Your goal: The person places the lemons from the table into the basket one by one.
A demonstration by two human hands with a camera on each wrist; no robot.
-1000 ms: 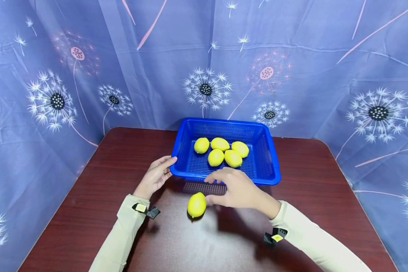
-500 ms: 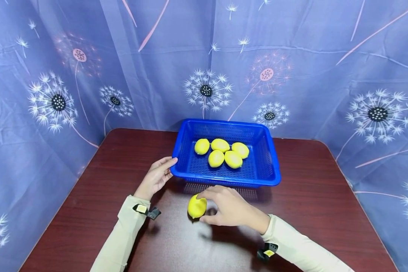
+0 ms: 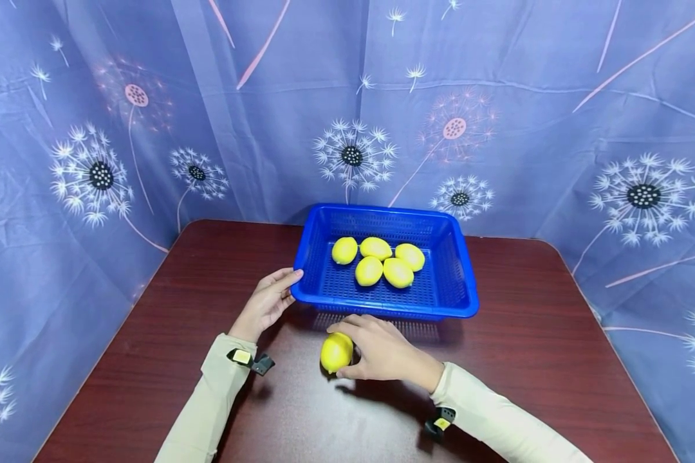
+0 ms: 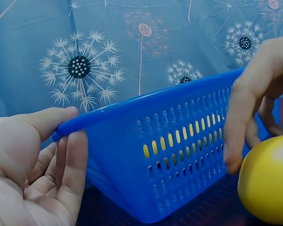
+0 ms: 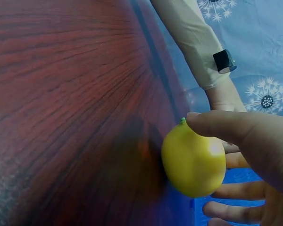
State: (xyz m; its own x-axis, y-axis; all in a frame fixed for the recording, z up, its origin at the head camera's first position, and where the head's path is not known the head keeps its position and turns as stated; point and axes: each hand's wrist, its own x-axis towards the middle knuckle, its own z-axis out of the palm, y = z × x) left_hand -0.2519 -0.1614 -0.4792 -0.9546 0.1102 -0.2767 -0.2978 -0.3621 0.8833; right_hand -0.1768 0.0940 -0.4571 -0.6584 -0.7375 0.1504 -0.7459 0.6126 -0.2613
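My left hand [image 3: 266, 302] pinches the left rim of a blue plastic basket [image 3: 469, 283], its thumb on top and fingers beneath, as the left wrist view [image 4: 47, 160] shows. Inside the basket, several yellow lemons [image 3: 398, 273] lie grouped on the perforated floor. In front of it, a single lemon [image 3: 336, 353] rests on the table. My right hand [image 3: 382, 350] is curled round that lemon from the right. In the right wrist view the thumb [image 5: 217, 125] meets the lemon [image 5: 193, 160] beside its green tip; the contact of the other fingers is partly hidden.
A dark red wood-grain table [image 3: 527, 347] carries the basket near its back edge. Behind and at both sides hangs a blue curtain [image 3: 266, 128] printed with dandelions. Each sleeved wrist wears a black strap [image 3: 260, 364].
My right hand has come down from the basket's front rim toward the person, then left, and its fingers now close round the single lemon. The left hand and basket stay put.
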